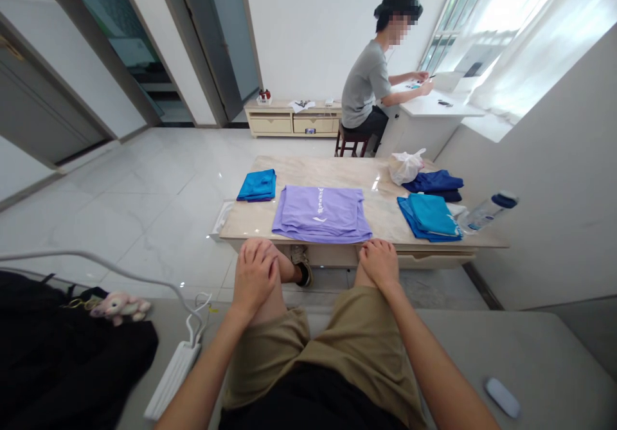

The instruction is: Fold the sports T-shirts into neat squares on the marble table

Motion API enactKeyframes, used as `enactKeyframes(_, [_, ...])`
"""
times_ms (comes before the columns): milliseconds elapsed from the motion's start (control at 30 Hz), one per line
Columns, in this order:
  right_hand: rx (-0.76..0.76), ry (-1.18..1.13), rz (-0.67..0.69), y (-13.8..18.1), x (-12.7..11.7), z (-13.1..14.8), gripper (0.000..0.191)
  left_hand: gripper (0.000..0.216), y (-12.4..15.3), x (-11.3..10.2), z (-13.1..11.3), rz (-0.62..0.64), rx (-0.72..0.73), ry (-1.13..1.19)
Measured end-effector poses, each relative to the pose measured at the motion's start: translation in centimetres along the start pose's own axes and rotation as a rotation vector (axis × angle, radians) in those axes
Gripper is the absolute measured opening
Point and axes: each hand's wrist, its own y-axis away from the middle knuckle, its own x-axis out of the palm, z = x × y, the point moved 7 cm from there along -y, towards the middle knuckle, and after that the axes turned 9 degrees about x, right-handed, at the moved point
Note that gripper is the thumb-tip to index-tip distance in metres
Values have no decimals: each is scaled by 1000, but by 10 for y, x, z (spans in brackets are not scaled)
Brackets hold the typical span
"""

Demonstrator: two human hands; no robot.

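My left hand (257, 270) rests on my left knee, its fingers draped over the kneecap and holding nothing. On the other knee lies my right hand (380, 262), fingers laid flat and just short of the table edge. Between and beyond them, a folded purple shirt (299, 210) with white lettering lies on the low table (289, 168). Left of it sits a small folded blue cloth (257, 184). Several folded blue garments (430, 215) are stacked to its right, with a dark blue garment (436, 182) behind them.
A clear bottle (486, 213) and a white plastic bag (406, 166) stand on the table's right. Beside me on the sofa are a power strip (174, 378), a pink plush toy (121, 306), a black bag (62, 359) and a white mouse (502, 396). A person (369, 86) sits at a desk.
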Motion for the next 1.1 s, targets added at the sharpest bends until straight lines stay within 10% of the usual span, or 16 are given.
enactKeyframes(233, [-39,31,32,-4,-3,21,29,31,-2,3,-21,-7,50,45])
enactKeyframes(533, [-93,19,37,4,-7,37,26,50,-29,35,10,36,-270,378])
enactKeyframes(900, [-94,-141,4,12,-6,7,27,48,-78,52,-116,50,-71,255])
enactKeyframes(1100, [-62,-168,17,7,-5,2,25,31,-115,59,-145,101,78,133])
